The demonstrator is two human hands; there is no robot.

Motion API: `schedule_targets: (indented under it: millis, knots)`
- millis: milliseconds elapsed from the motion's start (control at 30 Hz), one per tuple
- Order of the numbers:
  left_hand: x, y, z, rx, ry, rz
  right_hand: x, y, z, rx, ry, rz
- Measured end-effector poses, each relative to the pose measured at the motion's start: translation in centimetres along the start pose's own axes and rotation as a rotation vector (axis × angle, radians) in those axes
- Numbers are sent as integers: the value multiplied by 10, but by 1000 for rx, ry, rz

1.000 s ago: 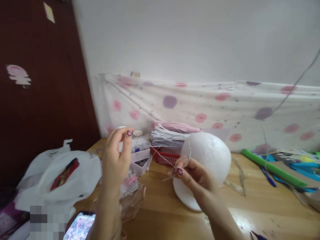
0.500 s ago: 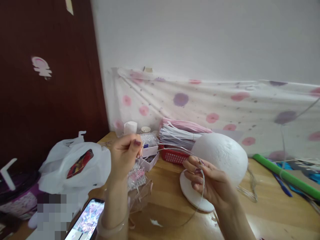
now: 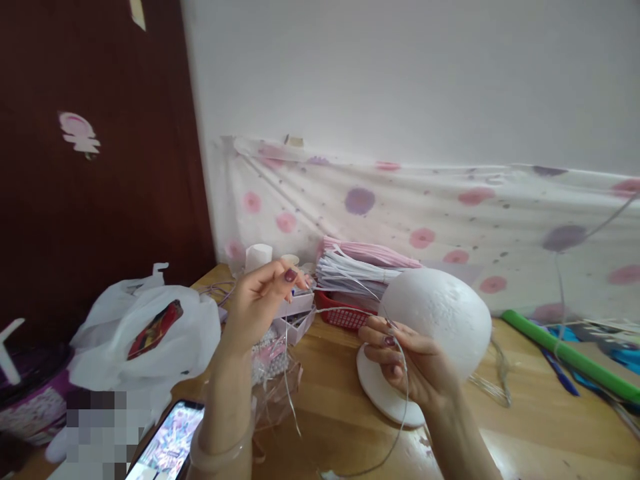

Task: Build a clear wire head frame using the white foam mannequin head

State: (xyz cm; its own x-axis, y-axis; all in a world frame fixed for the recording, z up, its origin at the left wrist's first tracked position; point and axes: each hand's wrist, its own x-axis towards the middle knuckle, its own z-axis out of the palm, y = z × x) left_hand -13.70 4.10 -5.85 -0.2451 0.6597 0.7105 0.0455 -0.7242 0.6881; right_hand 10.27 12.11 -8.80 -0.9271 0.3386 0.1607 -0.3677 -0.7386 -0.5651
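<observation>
My right hand (image 3: 407,350) pinches a thin pale wire (image 3: 406,393) between thumb and fingers, in front of the white foam head form. One length of wire curves down from these fingers toward the tabletop; others run left toward my other hand. My left hand (image 3: 265,297) is raised to the left, thumb and forefinger closed together. A thin strand (image 3: 287,367) hangs below its fingertips, its lower end loose over the table. The exact grip of the left fingertips is hard to make out. Behind my right hand, the white rounded form (image 3: 437,317) stands on a round white base (image 3: 383,390).
Bundles of white and pink strips (image 3: 360,267) lie above a red basket (image 3: 343,318). Small boxes (image 3: 297,320) and bagged beads (image 3: 270,353) sit beside my left forearm. A lit phone (image 3: 170,440), a white plastic bag (image 3: 195,333) and a green roll (image 3: 570,353) flank the workspace.
My left fingers have turned and shifted slightly right, and a loose strand now hangs down below them. My right hand keeps its pinch, moved slightly left in view.
</observation>
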Motion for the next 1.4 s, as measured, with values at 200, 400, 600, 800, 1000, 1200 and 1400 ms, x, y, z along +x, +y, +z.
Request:
schedule_targets:
  millis: [200, 400, 600, 800, 1000, 1200, 1400]
  knots:
    - [2, -2, 4, -10, 121, -68, 1, 0, 0, 32, -17, 16]
    - [6, -8, 8, 16, 223, -101, 0, -3, 0, 90, 43, -2]
    - [10, -6, 14, -137, 257, -192, 3, -1, -1, 149, 56, 1]
    - [9, -2, 12, -192, 254, -173, 4, -1, -2, 249, 44, -23]
    - [8, 1, 2, -185, 268, -180, 5, 1, -5, 236, 84, -71]
    - [-1, 11, -9, -97, 12, -79, 3, 5, -8, 328, -47, -93]
    - [-11, 18, -14, -167, -459, -103, 9, 12, -8, 366, -219, -106]
